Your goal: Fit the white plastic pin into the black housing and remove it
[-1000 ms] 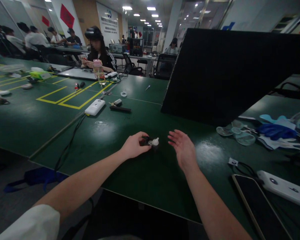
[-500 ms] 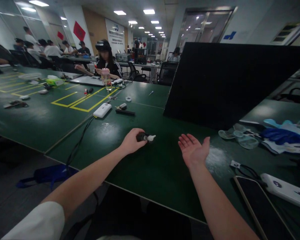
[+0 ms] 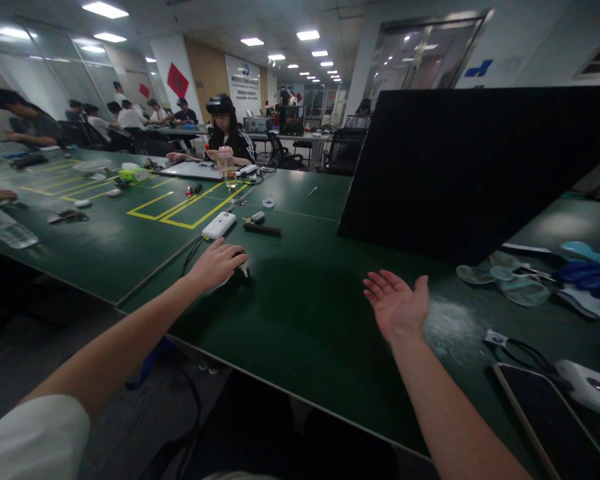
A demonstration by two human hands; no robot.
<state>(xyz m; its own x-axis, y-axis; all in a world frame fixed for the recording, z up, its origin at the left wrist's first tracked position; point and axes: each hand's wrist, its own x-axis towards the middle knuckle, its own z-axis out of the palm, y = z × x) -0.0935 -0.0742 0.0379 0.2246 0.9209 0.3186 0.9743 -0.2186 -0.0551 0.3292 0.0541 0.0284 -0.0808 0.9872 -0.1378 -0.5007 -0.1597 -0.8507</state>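
My left hand is low over the green table, palm down. Its fingers curl round a small black part with a white tip, mostly hidden beneath them. Just beyond this hand lie a white power bank with a black cable, a black bar and a small silvery cylinder. Further right, my right hand is palm up with its fingers apart and nothing in it. Whether it rests on the table I cannot tell.
A large black panel stands tilted at the right. Near it lie clear fan blades, blue gloves, a phone and another white power bank. Across the table sits a person behind a pink-capped bottle.
My left hand has moved left with the black part, toward the white power bank. My right hand stays open, palm up. The view has turned slightly left.
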